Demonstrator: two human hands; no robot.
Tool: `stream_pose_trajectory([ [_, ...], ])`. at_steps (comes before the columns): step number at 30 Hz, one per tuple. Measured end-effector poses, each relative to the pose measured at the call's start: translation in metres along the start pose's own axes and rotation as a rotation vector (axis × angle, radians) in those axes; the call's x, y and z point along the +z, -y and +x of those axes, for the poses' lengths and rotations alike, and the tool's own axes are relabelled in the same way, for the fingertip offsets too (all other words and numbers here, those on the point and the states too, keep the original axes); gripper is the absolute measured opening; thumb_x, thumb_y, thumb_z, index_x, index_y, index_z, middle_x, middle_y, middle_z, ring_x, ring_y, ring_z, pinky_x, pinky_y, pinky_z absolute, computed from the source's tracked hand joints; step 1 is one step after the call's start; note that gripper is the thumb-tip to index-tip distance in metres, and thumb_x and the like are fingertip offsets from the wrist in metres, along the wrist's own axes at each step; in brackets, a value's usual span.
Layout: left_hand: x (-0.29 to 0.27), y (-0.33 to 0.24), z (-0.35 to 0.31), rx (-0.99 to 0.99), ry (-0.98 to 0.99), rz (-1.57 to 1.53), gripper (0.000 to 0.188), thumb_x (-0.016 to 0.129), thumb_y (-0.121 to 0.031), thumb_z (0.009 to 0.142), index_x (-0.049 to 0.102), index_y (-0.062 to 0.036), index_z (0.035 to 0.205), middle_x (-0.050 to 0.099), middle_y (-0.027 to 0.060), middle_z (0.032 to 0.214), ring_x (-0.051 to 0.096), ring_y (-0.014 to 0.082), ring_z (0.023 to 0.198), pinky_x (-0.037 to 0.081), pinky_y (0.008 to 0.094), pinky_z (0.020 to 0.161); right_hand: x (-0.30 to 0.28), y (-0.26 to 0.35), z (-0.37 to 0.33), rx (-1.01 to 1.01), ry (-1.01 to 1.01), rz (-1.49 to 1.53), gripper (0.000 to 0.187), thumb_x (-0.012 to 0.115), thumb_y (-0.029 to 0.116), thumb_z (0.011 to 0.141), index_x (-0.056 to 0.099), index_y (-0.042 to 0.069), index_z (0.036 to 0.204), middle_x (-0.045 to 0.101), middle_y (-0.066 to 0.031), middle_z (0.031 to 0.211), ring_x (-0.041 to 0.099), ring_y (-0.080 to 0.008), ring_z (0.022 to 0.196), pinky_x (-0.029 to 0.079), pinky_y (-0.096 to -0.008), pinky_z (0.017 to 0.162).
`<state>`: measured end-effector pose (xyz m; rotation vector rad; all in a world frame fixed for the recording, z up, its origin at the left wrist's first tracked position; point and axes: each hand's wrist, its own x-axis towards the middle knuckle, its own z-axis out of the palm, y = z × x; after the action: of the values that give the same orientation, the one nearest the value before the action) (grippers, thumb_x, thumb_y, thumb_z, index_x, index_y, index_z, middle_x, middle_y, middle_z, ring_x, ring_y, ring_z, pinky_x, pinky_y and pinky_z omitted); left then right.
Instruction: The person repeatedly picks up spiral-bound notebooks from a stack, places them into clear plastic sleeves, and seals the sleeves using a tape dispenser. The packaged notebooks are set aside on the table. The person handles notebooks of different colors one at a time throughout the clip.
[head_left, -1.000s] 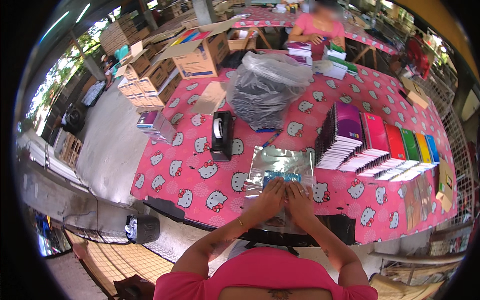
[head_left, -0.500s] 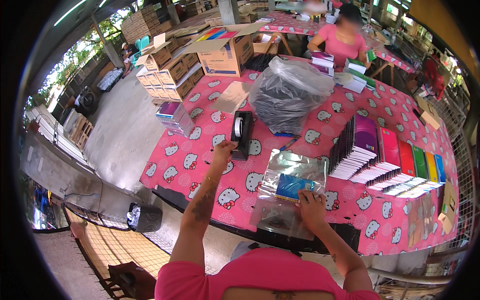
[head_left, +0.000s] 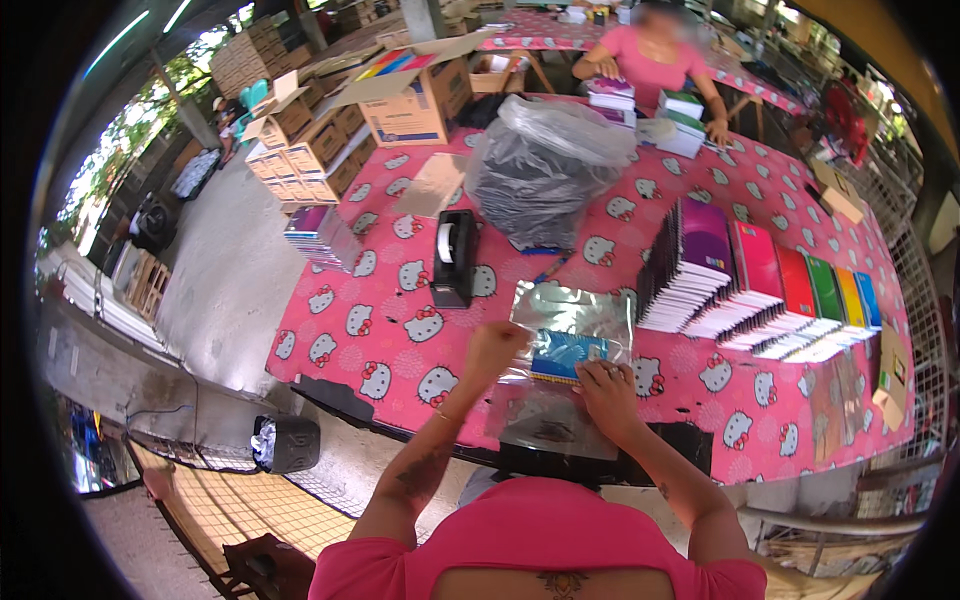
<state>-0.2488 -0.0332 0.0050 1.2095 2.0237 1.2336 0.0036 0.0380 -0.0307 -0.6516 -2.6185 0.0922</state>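
A blue spiral notebook (head_left: 565, 352) lies on a clear plastic bag (head_left: 585, 305) on the table in front of me. My right hand (head_left: 607, 393) rests with its fingers lying on the notebook's near right corner. At the notebook's left side is my left hand (head_left: 500, 350), its fingers pinched together at the bag's edge. What is in the pinch, if anything, is too small to make out. A black tape dispenser (head_left: 455, 262) with a white roll stands beyond my left hand.
Stacks of notebooks in several colours (head_left: 755, 285) stand on the right. A large plastic sack (head_left: 545, 170) of dark things sits mid-table. At the left edge is another notebook stack (head_left: 322, 240), with a cardboard box (head_left: 420, 100) behind. Across the table, a person (head_left: 650, 65) handles notebooks.
My left hand has left the tape dispenser and come right, to the bag beside the notebook. My right hand stays on the notebook. The whole view has shifted slightly.
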Motion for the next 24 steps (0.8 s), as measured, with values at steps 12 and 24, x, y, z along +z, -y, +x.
stream_pose_trajectory([
  [12, 0.062, -0.028, -0.014, -0.034, 0.274, 0.716, 0.049, 0.072, -0.052, 0.082, 0.069, -0.0038, 0.089, 0.070, 0.0196, 0.085, 0.068, 0.0415, 0.085, 0.050, 0.0534, 0.076, -0.017, 0.000, 0.006, 0.049, -0.030, 0.037, 0.044, 0.072, 0.036, 0.083, 0.064, 0.013, 0.120, 0.062, -0.0037, 0.112, 0.062, -0.0226, 0.105, 0.041, -0.0448, 0.093],
  [24, 0.047, -0.021, -0.052, 0.578, -0.186, 0.039, 0.023, 0.059, 0.000, 0.088, 0.062, -0.0043, 0.111, 0.065, 0.0177, 0.096, 0.064, 0.0360, 0.086, 0.052, 0.0449, 0.076, -0.031, -0.114, 0.103, 0.574, 0.833, 1.167, 0.072, 0.033, 0.067, 0.099, 0.053, 0.015, 0.143, 0.071, -0.0185, 0.104, 0.069, -0.0241, 0.101, 0.050, -0.0358, 0.093],
])
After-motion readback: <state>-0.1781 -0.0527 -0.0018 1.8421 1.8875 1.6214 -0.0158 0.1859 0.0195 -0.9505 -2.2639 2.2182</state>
